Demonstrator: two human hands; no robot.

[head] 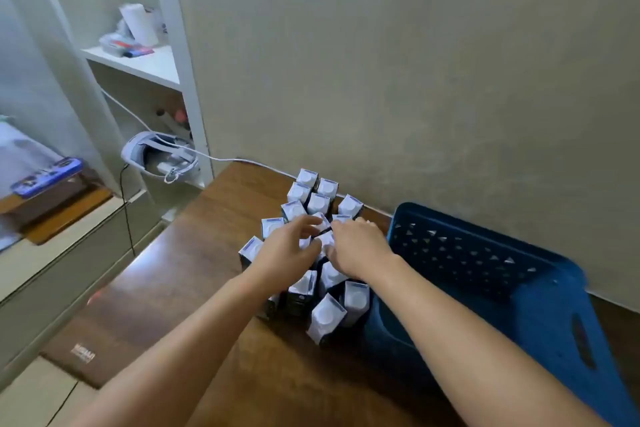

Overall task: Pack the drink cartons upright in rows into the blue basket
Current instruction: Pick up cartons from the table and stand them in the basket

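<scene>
Many drink cartons (307, 267) upright — tops up — beside blue basket (540, 291)

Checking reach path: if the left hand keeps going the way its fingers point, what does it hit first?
Probably the carton at the fingertips of the left hand, within the standing cluster; depth there is hard to judge.

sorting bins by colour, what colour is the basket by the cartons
Blue basket, seen in the head view.
</scene>
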